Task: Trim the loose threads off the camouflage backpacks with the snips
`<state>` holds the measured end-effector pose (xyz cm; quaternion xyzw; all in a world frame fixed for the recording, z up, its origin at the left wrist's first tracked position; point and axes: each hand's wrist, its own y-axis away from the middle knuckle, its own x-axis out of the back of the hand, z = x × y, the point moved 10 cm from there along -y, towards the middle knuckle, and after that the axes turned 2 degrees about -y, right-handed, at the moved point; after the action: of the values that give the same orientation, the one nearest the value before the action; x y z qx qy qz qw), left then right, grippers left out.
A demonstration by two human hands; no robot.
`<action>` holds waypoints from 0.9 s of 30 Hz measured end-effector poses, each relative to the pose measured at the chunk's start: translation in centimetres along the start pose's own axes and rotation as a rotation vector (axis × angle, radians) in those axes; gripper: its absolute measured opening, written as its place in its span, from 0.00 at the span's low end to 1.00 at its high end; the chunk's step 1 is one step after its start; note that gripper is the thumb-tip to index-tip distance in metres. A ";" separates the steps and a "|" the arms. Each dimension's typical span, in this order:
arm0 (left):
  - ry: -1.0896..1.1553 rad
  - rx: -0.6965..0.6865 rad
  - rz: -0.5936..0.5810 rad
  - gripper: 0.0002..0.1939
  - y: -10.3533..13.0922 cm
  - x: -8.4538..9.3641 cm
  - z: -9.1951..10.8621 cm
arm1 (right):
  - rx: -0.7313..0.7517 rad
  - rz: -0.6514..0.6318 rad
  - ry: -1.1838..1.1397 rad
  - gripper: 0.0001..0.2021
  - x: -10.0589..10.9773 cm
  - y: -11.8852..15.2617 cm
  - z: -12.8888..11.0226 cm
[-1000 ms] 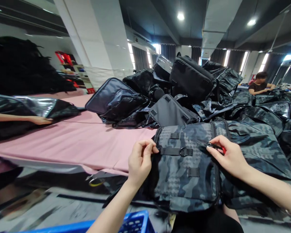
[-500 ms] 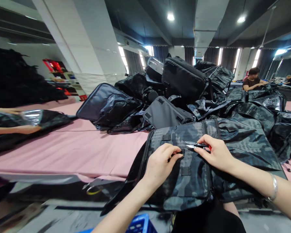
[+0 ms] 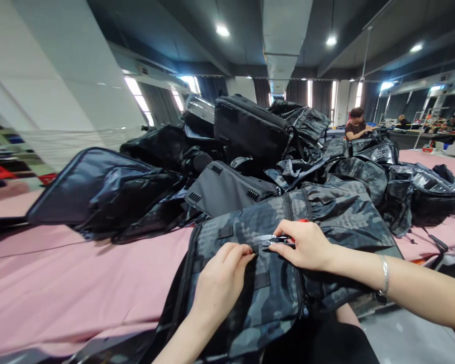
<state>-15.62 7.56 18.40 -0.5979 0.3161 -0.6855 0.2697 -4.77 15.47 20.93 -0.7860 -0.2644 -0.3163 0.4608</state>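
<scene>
A dark camouflage bag [image 3: 265,298] with several small black patches lies in front of me, partly over the pink-covered table's edge. My right hand [image 3: 305,242] holds a pair of thread snips [image 3: 267,238], red at the handle, with the blades pointing left. Pinched against a small black patch at the bag's middle, the thumb and forefinger of my left hand [image 3: 222,270] are closed; whatever is between them is too small to make out. The blade tips are just above my left fingertips.
Behind the bag rises a heap of black and camouflage bags [image 3: 250,126]. The pink table cover [image 3: 109,288] stretches left and right. Another person [image 3: 358,126] works farther back at the right. A white pillar [image 3: 76,76] stands at the left.
The view has turned right, so the co-worker's arms at the left are out of frame. The snips have come closer to my left fingertips. Both hands keep their grips.
</scene>
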 end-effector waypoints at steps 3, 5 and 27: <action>-0.046 -0.006 -0.003 0.08 -0.1 -0.2 0.1 | 0.010 -0.011 0.035 0.08 0.0 -0.1 -0.3; -0.088 -0.006 -0.016 0.08 -0.1 -0.5 0.1 | 0.015 -0.021 0.051 0.09 -0.1 -0.1 -0.4; 0.463 0.413 -0.015 0.09 1.1 -0.4 -3.4 | 0.119 -0.046 0.125 0.08 -2.3 0.0 -2.2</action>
<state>-18.97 7.49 17.07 -0.3607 0.2186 -0.8552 0.3012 -6.82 13.23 20.06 -0.7296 -0.2711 -0.3590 0.5151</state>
